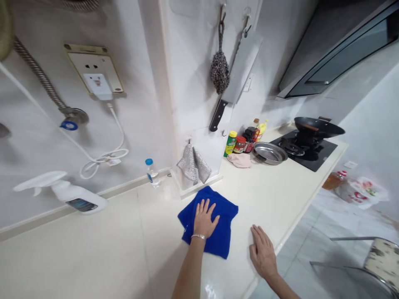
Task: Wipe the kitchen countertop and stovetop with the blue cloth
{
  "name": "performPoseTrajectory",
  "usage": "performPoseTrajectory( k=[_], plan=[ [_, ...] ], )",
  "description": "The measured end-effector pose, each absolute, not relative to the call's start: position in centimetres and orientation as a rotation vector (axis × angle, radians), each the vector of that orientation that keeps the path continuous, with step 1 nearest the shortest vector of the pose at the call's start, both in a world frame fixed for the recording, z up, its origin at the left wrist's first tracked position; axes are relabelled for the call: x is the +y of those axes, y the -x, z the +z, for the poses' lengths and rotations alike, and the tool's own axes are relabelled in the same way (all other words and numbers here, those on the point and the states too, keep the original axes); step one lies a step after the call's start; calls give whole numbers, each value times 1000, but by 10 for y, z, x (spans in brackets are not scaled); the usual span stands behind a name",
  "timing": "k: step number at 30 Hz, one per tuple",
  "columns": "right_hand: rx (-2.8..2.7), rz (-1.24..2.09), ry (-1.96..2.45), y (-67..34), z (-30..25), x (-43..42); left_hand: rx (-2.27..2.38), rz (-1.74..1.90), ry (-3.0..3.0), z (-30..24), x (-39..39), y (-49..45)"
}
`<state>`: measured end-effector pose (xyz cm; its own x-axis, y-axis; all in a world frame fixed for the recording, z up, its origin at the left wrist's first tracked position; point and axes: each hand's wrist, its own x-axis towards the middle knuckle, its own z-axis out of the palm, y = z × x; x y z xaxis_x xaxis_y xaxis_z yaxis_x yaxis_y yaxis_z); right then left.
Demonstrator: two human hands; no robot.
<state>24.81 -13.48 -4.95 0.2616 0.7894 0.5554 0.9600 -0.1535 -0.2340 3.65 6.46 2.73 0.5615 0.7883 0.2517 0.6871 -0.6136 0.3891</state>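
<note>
My left hand [205, 219], a bracelet at its wrist, lies flat with fingers spread on a blue cloth [222, 232]. The cloth is spread on the white countertop [262, 199], its edges a little uneven. Palm down near the counter's front edge, my right hand [262, 251] rests with its fingers stretched out and holds nothing. It is apart from the cloth, to the right of it. Just behind the cloth, a silvery grey rag [193, 164] hangs from a hook on the wall corner.
A white spray bottle [77, 197] and a small blue-capped bottle [152, 173] stand along the left wall. A cleaver [238, 74] and a steel scrubber [220, 71] hang above. Farther right are seasoning jars [240, 144], a pink cloth [239, 160], a steel pan [270, 153] and a wok [318, 126] on the stove.
</note>
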Motion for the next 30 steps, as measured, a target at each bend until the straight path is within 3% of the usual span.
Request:
performPoseTrajectory(
  k=[11,30],
  plan=[
    [-1604,-425,1997,-255,-63,-139,1959,630,-2374,39,69,153],
    [-1687,-426,2046,-269,-66,-145,2583,774,-1773,50,165,211]
  ],
)
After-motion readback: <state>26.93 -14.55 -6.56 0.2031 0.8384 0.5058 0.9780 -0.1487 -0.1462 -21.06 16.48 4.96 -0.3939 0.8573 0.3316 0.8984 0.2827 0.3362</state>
